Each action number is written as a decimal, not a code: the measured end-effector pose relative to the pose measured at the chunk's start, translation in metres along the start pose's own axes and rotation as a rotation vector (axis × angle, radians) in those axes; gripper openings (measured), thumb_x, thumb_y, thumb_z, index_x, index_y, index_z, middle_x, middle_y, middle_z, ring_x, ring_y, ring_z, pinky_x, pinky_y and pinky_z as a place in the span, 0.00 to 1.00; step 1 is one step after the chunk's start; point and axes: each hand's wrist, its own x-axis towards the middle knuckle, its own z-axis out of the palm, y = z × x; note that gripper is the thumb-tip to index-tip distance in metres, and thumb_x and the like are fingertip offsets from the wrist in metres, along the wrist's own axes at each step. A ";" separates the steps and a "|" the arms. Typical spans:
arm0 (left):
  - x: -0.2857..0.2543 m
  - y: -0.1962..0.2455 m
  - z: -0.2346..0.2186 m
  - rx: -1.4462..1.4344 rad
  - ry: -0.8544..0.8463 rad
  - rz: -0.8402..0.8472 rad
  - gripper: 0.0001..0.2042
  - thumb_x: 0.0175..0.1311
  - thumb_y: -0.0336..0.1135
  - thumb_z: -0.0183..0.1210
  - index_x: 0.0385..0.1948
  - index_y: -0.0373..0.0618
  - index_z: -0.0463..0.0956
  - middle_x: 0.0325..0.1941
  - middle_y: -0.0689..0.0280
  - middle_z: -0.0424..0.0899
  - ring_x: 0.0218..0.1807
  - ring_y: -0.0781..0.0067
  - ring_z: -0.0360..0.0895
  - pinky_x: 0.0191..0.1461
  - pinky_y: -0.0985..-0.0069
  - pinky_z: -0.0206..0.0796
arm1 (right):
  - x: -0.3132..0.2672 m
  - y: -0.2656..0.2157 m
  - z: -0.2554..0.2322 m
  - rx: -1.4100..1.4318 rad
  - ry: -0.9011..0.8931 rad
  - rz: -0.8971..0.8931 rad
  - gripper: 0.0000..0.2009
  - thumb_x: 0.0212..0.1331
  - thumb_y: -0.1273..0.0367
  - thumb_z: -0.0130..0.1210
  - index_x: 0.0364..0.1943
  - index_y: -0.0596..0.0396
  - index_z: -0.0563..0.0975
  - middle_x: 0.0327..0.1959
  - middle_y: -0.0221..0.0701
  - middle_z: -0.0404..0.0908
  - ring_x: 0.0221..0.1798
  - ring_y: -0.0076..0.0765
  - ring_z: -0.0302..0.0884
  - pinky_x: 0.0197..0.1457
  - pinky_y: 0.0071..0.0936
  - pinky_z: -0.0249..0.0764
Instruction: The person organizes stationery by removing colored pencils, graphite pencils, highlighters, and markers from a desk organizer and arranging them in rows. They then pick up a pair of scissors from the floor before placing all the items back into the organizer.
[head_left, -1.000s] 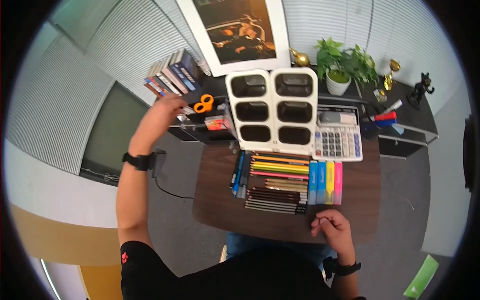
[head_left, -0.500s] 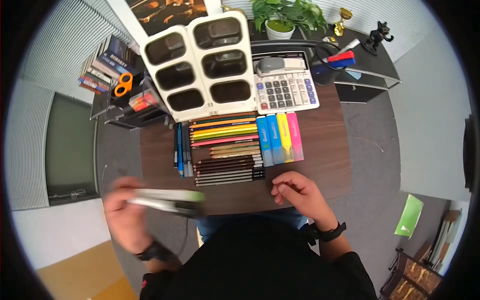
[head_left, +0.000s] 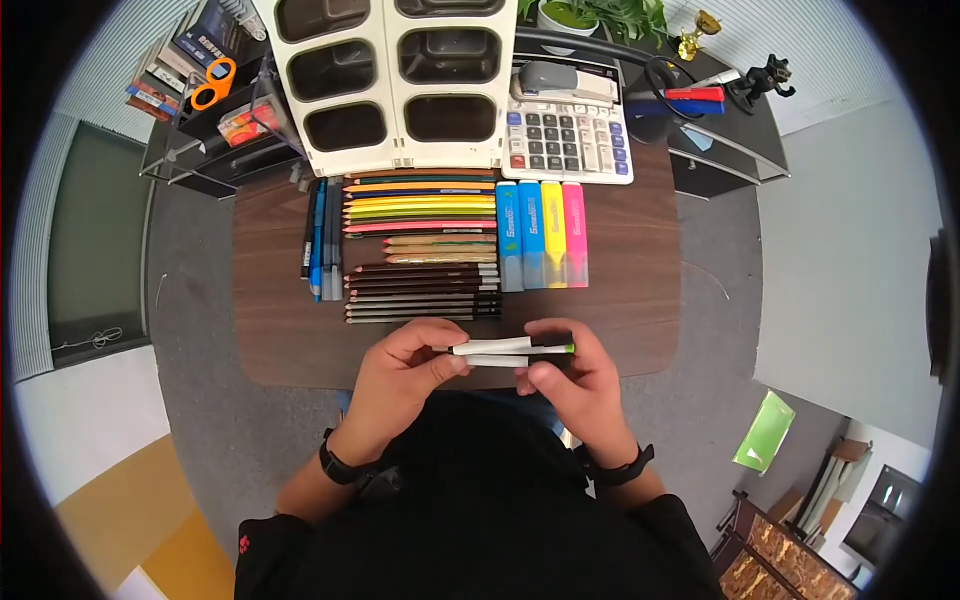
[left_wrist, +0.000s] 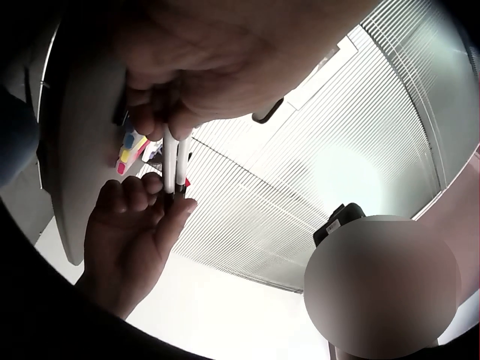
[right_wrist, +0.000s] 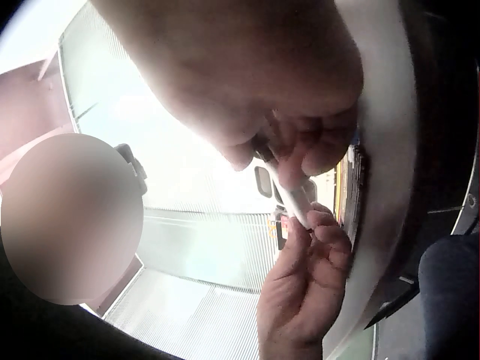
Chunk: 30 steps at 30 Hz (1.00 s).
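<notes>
My left hand (head_left: 395,385) pinches the left ends of white-barrelled markers (head_left: 492,346) between thumb and fingers, over the desk's near edge. On their other ends close the thumb and fingers of my right hand (head_left: 588,388). One marker has a green tip on the right; another shows a black cap end. Two white barrels (left_wrist: 170,161) lie side by side in the left wrist view, stretched between both hands. From the right wrist, one barrel (right_wrist: 295,201) shows below the fingers. Beyond the hands lie rows of dark pencils (head_left: 425,300) and coloured pencils (head_left: 420,207).
Highlighters (head_left: 531,235) stand side by side right of the pencils, and pens (head_left: 318,240) lie left. Behind are a white six-compartment organizer (head_left: 392,90), a calculator (head_left: 570,140) with a stapler (head_left: 560,80), and orange scissors (head_left: 213,84) in a black holder.
The left hand has come from the holder at the back left to the front of the desk, bringing the markers. The right hand now grips them too. The head view has shifted.
</notes>
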 end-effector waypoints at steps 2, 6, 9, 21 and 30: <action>0.001 -0.001 -0.001 -0.051 -0.007 -0.027 0.09 0.66 0.20 0.61 0.47 0.36 0.79 0.51 0.59 0.79 0.47 0.69 0.82 0.53 0.73 0.79 | 0.004 -0.002 0.004 -0.005 0.064 0.002 0.18 0.68 0.71 0.61 0.59 0.58 0.72 0.41 0.27 0.79 0.40 0.18 0.76 0.43 0.18 0.74; 0.001 0.001 -0.007 -0.039 -0.087 -0.057 0.10 0.67 0.19 0.59 0.49 0.37 0.78 0.52 0.62 0.78 0.48 0.71 0.82 0.54 0.75 0.79 | 0.009 0.003 0.005 -0.068 0.095 -0.012 0.14 0.68 0.70 0.61 0.54 0.58 0.74 0.38 0.26 0.78 0.36 0.16 0.75 0.38 0.16 0.73; 0.001 0.001 -0.009 -0.037 -0.096 -0.058 0.10 0.68 0.19 0.58 0.49 0.36 0.78 0.52 0.62 0.77 0.48 0.71 0.82 0.54 0.75 0.79 | 0.013 0.008 0.003 -0.119 0.137 0.001 0.12 0.67 0.70 0.63 0.49 0.58 0.76 0.35 0.25 0.78 0.33 0.15 0.74 0.35 0.16 0.72; 0.000 0.002 -0.013 0.023 -0.069 -0.001 0.09 0.67 0.19 0.59 0.48 0.36 0.78 0.51 0.62 0.77 0.47 0.72 0.82 0.54 0.75 0.79 | 0.015 0.002 -0.009 -0.328 0.194 -0.277 0.21 0.62 0.73 0.65 0.60 0.56 0.77 0.44 0.31 0.79 0.42 0.26 0.78 0.42 0.24 0.76; 0.002 -0.001 -0.025 0.008 -0.152 -0.108 0.10 0.66 0.19 0.60 0.48 0.36 0.79 0.51 0.62 0.78 0.46 0.72 0.83 0.51 0.76 0.79 | 0.002 -0.024 -0.021 -0.937 -0.174 -0.360 0.16 0.58 0.72 0.66 0.51 0.53 0.81 0.43 0.38 0.79 0.42 0.46 0.82 0.42 0.37 0.78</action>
